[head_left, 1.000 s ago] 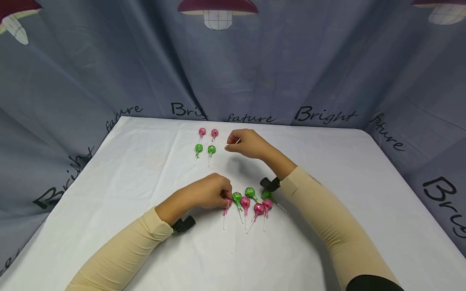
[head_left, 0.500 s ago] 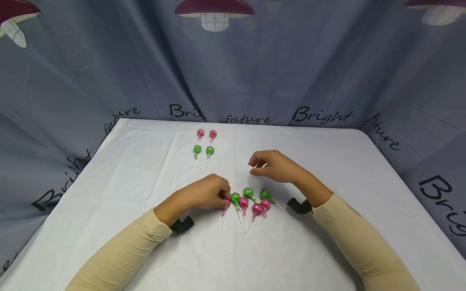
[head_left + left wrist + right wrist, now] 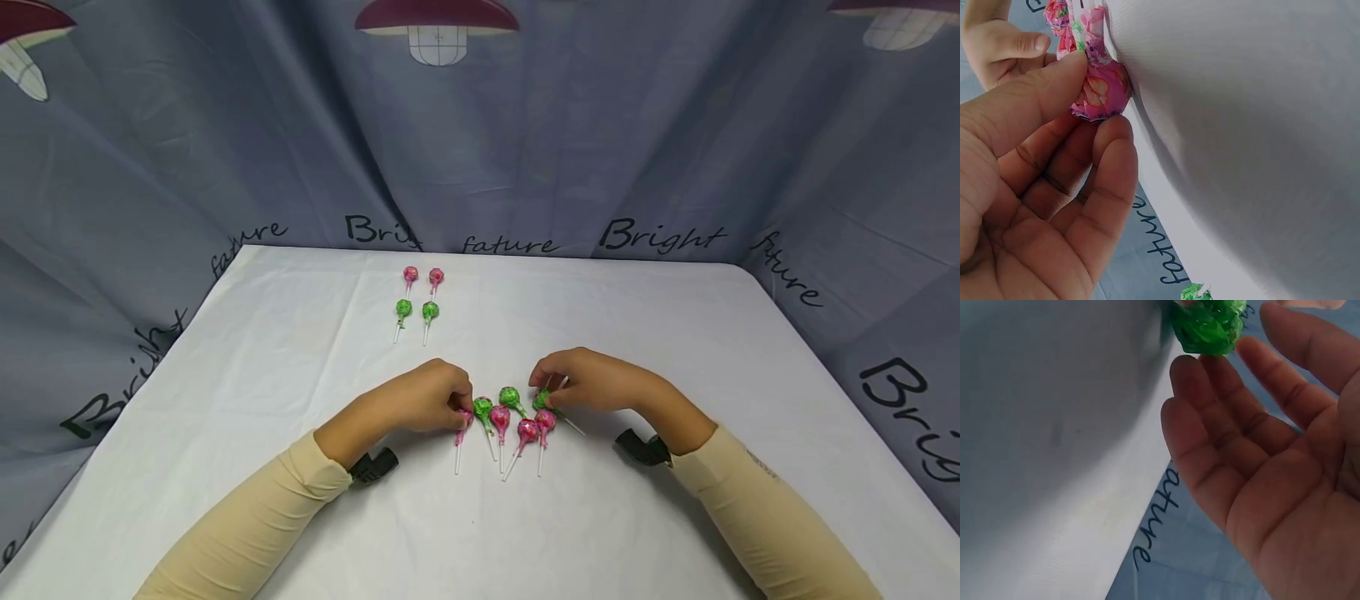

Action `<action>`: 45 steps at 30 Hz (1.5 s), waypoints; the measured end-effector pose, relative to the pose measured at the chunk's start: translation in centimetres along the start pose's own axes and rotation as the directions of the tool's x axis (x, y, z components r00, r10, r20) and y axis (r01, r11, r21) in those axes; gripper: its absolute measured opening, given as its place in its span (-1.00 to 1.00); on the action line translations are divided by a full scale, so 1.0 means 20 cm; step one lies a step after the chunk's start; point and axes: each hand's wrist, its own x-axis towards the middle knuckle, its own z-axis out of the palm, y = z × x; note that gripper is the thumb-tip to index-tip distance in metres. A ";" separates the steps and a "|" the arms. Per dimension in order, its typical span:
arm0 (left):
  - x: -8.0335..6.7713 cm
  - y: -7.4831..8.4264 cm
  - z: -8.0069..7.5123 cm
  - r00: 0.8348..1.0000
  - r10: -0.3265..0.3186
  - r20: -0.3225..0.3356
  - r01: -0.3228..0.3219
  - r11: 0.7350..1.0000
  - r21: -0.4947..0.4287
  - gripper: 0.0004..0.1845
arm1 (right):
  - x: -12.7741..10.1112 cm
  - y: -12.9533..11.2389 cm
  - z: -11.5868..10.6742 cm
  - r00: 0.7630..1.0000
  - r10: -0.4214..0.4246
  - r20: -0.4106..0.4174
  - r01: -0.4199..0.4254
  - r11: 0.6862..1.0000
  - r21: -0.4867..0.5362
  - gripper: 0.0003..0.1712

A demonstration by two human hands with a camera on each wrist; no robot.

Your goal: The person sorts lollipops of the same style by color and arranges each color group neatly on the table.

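In the head view my left hand (image 3: pixel 426 398) pinches the head of a pink lollipop (image 3: pixel 458 440) at the left end of a loose group on the table. The left wrist view shows thumb and fingers on that pink wrapped head (image 3: pixel 1102 90). My right hand (image 3: pixel 600 382) is over a green lollipop (image 3: pixel 541 400) at the group's right end. In the right wrist view its fingers are extended near the green wrapper (image 3: pixel 1210 328), the thumb apart from it. Between the hands lie more lollipops, including a green one (image 3: pixel 509 397) and a pink one (image 3: pixel 528 431).
Farther back on the white-covered table (image 3: pixel 300 333), two pink lollipops (image 3: pixel 410 274) lie in line with two green lollipops (image 3: pixel 430 311), forming two columns. A grey printed curtain (image 3: pixel 480 150) hangs behind the table's far edge.
My right hand has come back from beside the far lollipops to the green lollipop at the near group's right end. My left hand keeps its pinch on the pink lollipop.
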 end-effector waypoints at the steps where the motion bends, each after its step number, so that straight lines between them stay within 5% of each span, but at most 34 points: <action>1: 0.00 0.00 0.00 1.000 0.000 0.000 0.000 1.000 -0.001 -0.91 | 0.00 0.00 0.00 1.000 -0.004 0.004 0.004 1.000 -0.005 -0.79; 21: 0.02 0.00 0.00 1.000 -0.010 0.016 0.010 1.000 0.010 -0.89 | -0.04 0.05 0.06 0.996 -0.002 -0.087 -0.002 0.999 -0.039 -0.84; 29: 0.01 0.01 0.01 0.997 -0.067 0.025 0.067 0.998 0.006 -0.90 | -0.04 0.06 0.08 0.996 -0.010 -0.092 0.004 0.998 -0.058 -0.85; 45: 0.02 -0.08 -0.10 0.998 -0.055 -0.015 0.054 0.996 -0.071 -0.91 | -0.05 0.02 0.07 0.994 -0.009 -0.106 -0.002 0.994 -0.106 -0.86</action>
